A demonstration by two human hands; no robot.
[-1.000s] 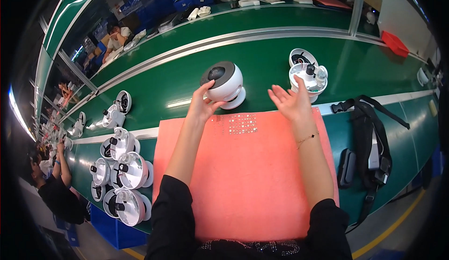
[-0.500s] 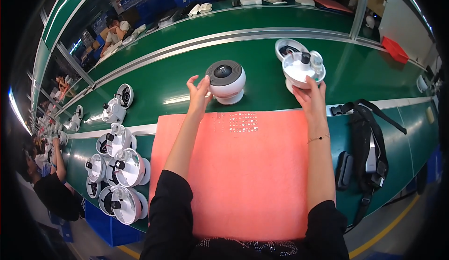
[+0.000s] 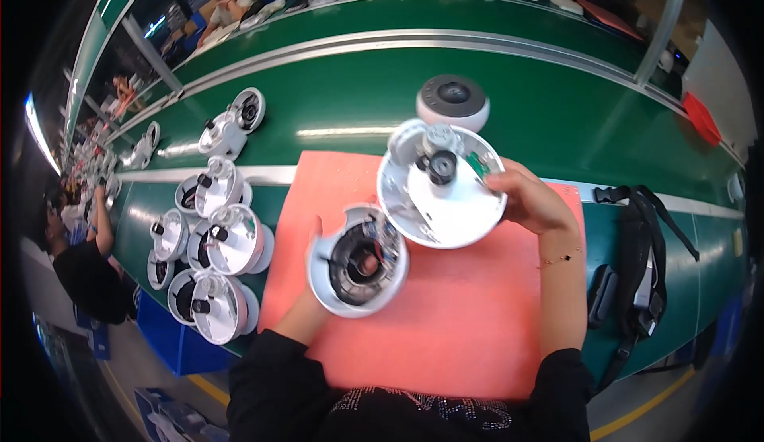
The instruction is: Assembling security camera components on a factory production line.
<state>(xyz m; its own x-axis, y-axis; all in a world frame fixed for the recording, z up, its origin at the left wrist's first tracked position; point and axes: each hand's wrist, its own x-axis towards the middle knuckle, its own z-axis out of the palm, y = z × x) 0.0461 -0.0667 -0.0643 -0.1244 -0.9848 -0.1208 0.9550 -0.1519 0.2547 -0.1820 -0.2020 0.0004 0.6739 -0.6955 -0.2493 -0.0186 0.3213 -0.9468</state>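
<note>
Over the pink mat I hold two white rounded housing halves close together, their open sides facing me. My left hand is closed around the left half, which has a dark hollow inside and wires along its right edge; most of the hand is hidden behind it. My right hand grips the rim of the other half, a white bowl with a black cylindrical part and a small green circuit board. Behind them an assembled white ball-shaped device with a dark grey top stands on the green surface.
Several similar opened housings stand at the left. On the right lie a black strap and a dark case. A red bin is at the far right. A co-worker sits at the left.
My left hand has left the assembled device and now holds one housing half. My right hand has brought the opened housing from the far green surface toward me over the mat.
</note>
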